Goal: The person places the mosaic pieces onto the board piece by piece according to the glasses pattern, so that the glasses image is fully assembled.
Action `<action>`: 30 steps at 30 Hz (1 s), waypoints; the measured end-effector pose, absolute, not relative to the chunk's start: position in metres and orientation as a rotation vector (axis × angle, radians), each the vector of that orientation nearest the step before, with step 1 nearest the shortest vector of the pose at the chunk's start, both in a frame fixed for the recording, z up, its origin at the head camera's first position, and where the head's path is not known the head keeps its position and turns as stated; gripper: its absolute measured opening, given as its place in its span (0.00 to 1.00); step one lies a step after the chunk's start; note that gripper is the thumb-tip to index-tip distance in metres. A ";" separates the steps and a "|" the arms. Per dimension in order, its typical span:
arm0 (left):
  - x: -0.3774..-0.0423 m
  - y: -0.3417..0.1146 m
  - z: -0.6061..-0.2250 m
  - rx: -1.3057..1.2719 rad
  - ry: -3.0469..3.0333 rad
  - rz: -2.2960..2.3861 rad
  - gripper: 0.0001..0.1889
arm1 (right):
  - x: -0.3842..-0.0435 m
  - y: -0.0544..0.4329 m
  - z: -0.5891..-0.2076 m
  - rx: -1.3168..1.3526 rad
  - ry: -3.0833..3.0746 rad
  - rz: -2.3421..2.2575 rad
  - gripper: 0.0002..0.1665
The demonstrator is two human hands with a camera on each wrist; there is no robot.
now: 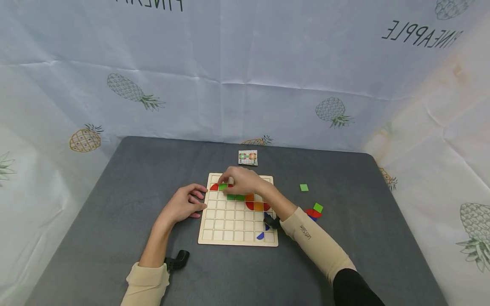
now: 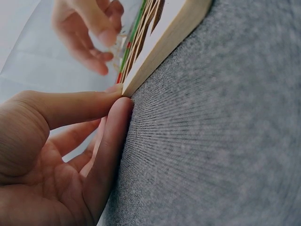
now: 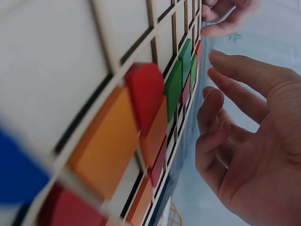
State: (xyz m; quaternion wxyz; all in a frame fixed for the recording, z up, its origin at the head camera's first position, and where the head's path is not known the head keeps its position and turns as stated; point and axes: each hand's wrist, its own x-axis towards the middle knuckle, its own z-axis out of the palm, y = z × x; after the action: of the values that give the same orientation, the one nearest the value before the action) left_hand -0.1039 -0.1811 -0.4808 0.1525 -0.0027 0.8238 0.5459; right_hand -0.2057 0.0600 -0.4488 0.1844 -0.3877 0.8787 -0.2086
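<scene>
A pale wooden grid board [image 1: 233, 236] lies on the dark table, with coloured tiles in some squares. My left hand [image 1: 183, 203] is at its left edge; in the left wrist view, the left hand's thumb and a finger [image 2: 120, 113] touch the board's corner. Over the upper left squares, my right hand [image 1: 245, 180] hovers with thumb and fingers apart. No tile shows between the fingers in the right wrist view. Beneath them are a red quarter-round tile [image 1: 214, 187] and a green square tile [image 1: 223, 187]. Green tiles [image 3: 174, 84], orange tiles [image 3: 106, 141] and red tiles [image 3: 146, 92] lie nearby.
A small patterned card [image 1: 248, 157] lies behind the board. Right of the board are a lone green square [image 1: 304, 187] and a small heap of red, green and blue tiles [image 1: 314, 213]. A blue tile [image 1: 260, 236] sits on the lower right squares. Pineapple-print cloth [image 1: 229, 110] hangs behind the table.
</scene>
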 end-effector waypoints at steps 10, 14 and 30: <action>-0.102 -0.180 -0.482 -0.012 2.372 1.572 0.25 | -0.185 0.107 -0.441 -1.018 2.501 -0.725 0.18; -0.102 -0.180 -0.482 -0.013 2.371 1.573 0.25 | -0.179 0.127 -0.441 -0.980 2.528 -0.741 0.19; -0.100 -0.179 -0.480 -0.018 2.372 1.570 0.25 | -0.147 0.216 -0.435 -0.857 2.591 -0.855 0.21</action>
State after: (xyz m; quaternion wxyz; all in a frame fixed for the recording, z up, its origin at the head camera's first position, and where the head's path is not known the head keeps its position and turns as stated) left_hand -0.1002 -0.1786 -0.4798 0.1480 -0.0061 0.8247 0.5459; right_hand -0.1466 0.2162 -0.4355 0.1403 -0.2966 0.8971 -0.2960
